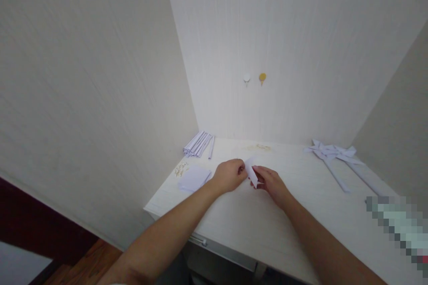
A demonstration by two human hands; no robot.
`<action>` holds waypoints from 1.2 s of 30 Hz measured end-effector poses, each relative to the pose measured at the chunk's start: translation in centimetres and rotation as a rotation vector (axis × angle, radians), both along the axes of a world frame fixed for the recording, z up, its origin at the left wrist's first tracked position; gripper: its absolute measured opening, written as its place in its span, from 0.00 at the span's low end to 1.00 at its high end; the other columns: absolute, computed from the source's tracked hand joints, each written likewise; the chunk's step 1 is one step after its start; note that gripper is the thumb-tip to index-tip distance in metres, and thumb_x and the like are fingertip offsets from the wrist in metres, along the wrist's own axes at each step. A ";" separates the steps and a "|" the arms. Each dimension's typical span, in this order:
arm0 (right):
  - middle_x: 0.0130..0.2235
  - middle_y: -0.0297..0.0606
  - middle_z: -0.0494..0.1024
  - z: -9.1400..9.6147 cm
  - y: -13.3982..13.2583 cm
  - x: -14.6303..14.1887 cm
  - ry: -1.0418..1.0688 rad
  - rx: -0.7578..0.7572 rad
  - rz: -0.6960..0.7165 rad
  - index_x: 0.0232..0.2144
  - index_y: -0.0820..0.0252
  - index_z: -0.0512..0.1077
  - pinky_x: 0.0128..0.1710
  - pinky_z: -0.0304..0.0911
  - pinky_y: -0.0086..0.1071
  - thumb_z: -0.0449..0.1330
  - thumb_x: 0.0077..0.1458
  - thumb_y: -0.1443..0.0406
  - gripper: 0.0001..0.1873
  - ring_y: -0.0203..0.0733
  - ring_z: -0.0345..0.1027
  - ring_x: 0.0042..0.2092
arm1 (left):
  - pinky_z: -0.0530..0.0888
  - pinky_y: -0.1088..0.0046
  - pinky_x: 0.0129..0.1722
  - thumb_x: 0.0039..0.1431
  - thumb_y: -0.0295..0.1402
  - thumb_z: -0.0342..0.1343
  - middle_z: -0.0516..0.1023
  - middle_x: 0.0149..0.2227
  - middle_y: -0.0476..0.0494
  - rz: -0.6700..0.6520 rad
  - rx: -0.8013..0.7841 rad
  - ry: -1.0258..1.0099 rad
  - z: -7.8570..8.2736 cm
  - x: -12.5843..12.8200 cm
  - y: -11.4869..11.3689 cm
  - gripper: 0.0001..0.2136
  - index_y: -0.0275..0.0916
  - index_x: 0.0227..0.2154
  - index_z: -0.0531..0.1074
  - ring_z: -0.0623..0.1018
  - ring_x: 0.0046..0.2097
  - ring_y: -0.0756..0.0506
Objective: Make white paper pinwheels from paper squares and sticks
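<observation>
Between my two hands, above the middle of the white table (240, 218), is a folded piece of white paper (252, 173). My left hand (231, 174) pinches its left edge with curled fingers. From the other side, my right hand (268, 181) grips the paper between thumb and fingers. A stack of white paper sheets (194, 178) lies just left of my left hand. Behind that stack is a pile of rolled paper sticks (199, 144), with one stick a little apart. Small gold-coloured pieces (181, 169) are scattered beside the sheets, too small to name.
Two paper pinwheels (329, 151) on paper sticks lie at the back right. A blurred-out object (401, 222) rests at the right edge. Walls enclose the table at left, back and right. One white hook (246, 78) and one gold hook (262, 77) are on the back wall.
</observation>
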State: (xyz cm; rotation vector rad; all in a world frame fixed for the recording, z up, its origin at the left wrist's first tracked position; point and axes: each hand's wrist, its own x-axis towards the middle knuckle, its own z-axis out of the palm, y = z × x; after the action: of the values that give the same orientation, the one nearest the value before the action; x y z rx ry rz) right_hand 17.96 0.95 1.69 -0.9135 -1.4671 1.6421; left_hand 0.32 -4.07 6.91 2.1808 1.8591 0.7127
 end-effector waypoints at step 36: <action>0.37 0.37 0.81 -0.7 0.2 0.0 0.139 -0.144 0.064 0.40 0.62 0.77 0.36 0.73 0.36 0.61 0.68 0.54 0.17 0.39 0.76 0.34 | 0.70 0.71 0.34 0.66 0.34 0.50 0.84 0.35 0.43 -0.024 0.021 -0.010 0.7 -0.1 -1.1 0.12 0.38 0.37 0.79 0.79 0.35 0.45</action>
State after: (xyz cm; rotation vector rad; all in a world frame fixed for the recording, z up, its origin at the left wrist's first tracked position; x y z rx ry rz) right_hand 17.97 1.19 0.96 -0.8192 -1.3099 1.8393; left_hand 0.25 -5.15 7.59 2.2045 1.8262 0.7403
